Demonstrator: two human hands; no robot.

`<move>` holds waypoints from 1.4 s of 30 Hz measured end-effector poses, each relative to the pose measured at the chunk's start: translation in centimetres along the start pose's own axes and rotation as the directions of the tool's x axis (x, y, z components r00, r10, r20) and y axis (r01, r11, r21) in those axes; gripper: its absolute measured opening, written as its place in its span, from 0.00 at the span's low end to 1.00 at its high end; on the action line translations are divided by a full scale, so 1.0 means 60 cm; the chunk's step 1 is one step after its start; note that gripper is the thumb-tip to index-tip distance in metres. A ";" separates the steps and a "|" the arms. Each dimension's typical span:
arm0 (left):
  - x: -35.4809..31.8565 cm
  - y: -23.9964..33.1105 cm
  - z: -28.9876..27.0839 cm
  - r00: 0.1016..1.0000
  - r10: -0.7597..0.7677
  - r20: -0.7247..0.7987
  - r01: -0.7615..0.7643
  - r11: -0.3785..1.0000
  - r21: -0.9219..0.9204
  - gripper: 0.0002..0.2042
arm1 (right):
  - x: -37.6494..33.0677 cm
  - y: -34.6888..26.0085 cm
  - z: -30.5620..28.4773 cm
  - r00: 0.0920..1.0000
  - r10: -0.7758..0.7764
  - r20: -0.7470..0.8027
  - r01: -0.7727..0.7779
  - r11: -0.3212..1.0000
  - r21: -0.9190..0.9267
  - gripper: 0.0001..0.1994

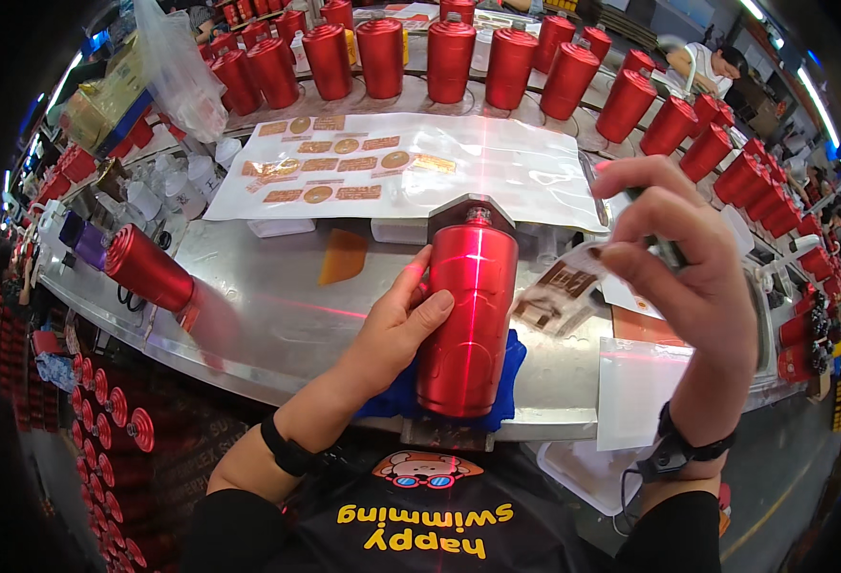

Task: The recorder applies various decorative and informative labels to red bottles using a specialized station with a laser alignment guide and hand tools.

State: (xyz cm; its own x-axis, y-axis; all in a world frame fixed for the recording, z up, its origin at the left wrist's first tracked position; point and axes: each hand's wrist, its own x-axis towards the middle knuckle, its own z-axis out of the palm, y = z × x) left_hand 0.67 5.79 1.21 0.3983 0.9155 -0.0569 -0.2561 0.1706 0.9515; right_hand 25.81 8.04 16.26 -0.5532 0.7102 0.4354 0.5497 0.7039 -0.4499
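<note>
A shiny red metal bottle [470, 325] lies in front of me, its neck end against a dark angular holder [447, 210] and its base over a blue cloth [511, 377]. My left hand [401, 320] is closed around the bottle's left side, thumb on top. Thin red light lines cross the bottle lengthwise and crosswise. Off to the right, my raised right hand [683, 244] pinches a small clear decal film [564, 286] with brown-gold print between thumb and finger. The film hangs tilted beside the bottle, apart from it and slightly blurred.
Behind the bottle lies a white sheet [525, 177] with rows of gold decals. Another red bottle [148, 265] leans at the left. Many red bottles [449, 62] stand along the curved conveyor [411, 107]. An orange scraper [342, 258] rests on the metal table [277, 296]. A person [712, 72] sits far right.
</note>
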 end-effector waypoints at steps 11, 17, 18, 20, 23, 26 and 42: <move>0.001 -0.024 -0.010 0.991 0.134 -0.013 -0.134 0.991 0.011 0.43 | 0.023 0.060 0.177 0.995 0.102 -0.017 -0.095 0.970 0.226 0.07; -0.001 -0.020 0.004 0.963 0.264 -0.055 -0.209 0.859 0.468 0.49 | 0.030 0.070 0.187 0.993 0.100 -0.062 -0.088 0.981 0.175 0.06; 0.002 -0.024 0.001 0.967 0.250 -0.054 -0.209 0.894 0.396 0.48 | 0.032 0.069 0.188 0.992 0.109 -0.070 -0.097 0.982 0.161 0.06; 0.005 -0.026 -0.002 0.971 0.234 -0.057 -0.204 0.925 0.322 0.48 | 0.036 0.069 0.191 0.990 0.117 -0.074 -0.105 0.983 0.151 0.06; 0.005 -0.025 -0.001 0.973 0.225 -0.045 -0.207 0.946 0.249 0.46 | 0.038 0.070 0.193 0.989 0.129 -0.067 -0.116 0.980 0.164 0.06; 0.004 -0.027 -0.001 0.973 0.225 -0.049 -0.210 0.955 0.209 0.45 | 0.039 0.069 0.192 0.989 0.140 -0.049 -0.131 0.980 0.150 0.06; 0.007 -0.026 0.005 0.974 0.210 -0.083 -0.169 0.922 0.348 0.48 | 0.042 0.074 0.194 0.987 0.152 -0.056 -0.139 0.971 0.194 0.08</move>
State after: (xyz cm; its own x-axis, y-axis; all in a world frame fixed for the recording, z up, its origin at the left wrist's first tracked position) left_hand 1.49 5.83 -0.20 0.2613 0.9578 0.1194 0.0025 -0.1244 0.9922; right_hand 19.56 12.87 6.27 -0.4273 0.8084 0.4049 0.4890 0.5833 -0.6485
